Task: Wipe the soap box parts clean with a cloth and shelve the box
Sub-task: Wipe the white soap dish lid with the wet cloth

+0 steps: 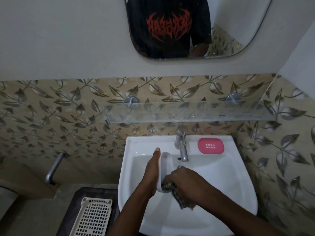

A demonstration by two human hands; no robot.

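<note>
Over the white sink (pixel 221 181), my left hand (pixel 151 171) holds a white soap box part (pixel 166 165) on its edge, fingers stretched along its outer side. My right hand (pixel 185 181) presses a dark patterned cloth (pixel 180 200) into the inside of that part; the cloth hangs below my fist. The pink soap box part (pixel 211 145), with a grid of small drain holes, lies flat on the sink's back rim to the right of the tap. A glass shelf (pixel 187 113) with nothing on it runs along the tiled wall above the sink.
A chrome tap (pixel 182 147) stands at the back of the sink, close to the white part's far end. A mirror (pixel 170 28) hangs above. A cream plastic basket (pixel 93 217) lies on the floor at lower left. A metal pipe (pixel 53 167) juts from the left wall.
</note>
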